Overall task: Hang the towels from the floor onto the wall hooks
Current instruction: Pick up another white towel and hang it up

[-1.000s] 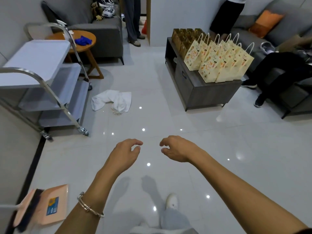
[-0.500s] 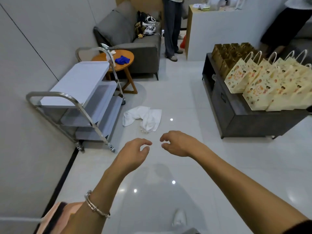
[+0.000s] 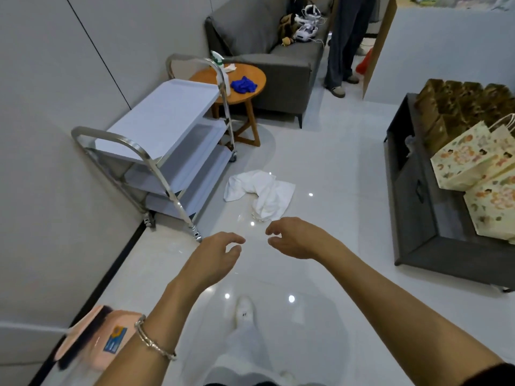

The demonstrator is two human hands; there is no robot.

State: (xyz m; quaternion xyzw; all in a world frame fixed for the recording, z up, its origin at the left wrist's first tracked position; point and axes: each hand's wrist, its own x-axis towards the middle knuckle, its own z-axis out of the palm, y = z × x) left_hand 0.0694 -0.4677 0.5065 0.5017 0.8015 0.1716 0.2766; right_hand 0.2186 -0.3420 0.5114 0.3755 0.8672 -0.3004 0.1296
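Silver bracelet (image 3: pixel 154 341) on L wrist, dark R sleeve (image 3: pixel 496 375), white shoe (image 3: pixel 244 310).

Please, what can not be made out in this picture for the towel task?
Wall hooks: none in the head view; they lie outside the frame.
Towels: one crumpled white heap on the floor; folds hide their number.
Pink dustpan: blurred, label unreadable.
Paper bags: cut off by the right edge.

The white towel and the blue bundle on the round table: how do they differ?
The white towel lies on the floor beside the cart; the blue bundle sits raised on the round table. The white towel sprawls wide; the blue bundle is a small tight heap. Both look soft and crumpled.
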